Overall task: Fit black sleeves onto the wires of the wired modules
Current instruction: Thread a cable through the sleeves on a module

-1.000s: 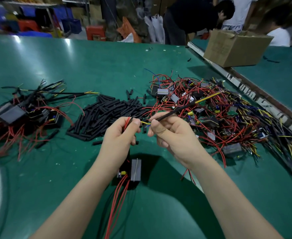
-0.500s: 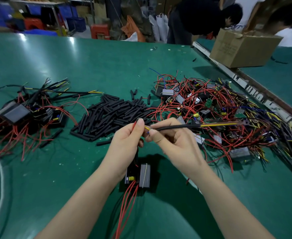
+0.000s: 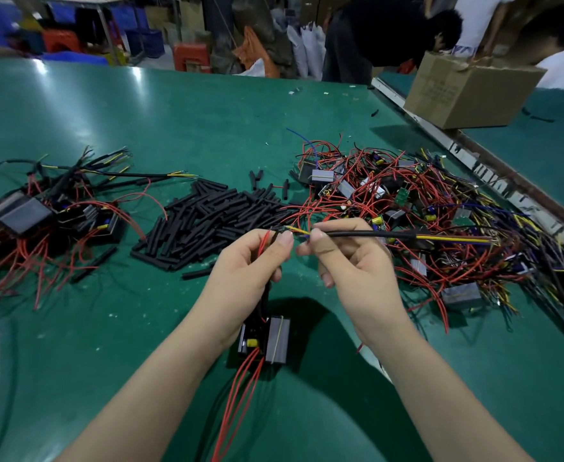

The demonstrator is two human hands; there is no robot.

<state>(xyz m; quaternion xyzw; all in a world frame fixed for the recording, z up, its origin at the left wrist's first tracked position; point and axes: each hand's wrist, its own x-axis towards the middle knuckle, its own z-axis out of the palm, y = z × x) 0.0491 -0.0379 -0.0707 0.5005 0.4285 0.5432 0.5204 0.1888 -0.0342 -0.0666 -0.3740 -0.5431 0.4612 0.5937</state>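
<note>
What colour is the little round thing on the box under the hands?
Yellow: the small round part on the black boxy module, head view.

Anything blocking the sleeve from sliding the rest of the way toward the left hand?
Nothing visible. The black sleeve sits on the yellow wires, pinched by the right hand; only a short bare stretch of wire separates it from the left hand grip.

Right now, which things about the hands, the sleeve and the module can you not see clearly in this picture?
Head view only:
- Where the left hand grips the red wires: its own fingers hide it.
- How the wires join the module: the left wrist covers that part.
- The black sleeve under the right hand: fingers hide its near end.
- Bare wire tips past the sleeve: too small, lost against the wire pile.
</note>
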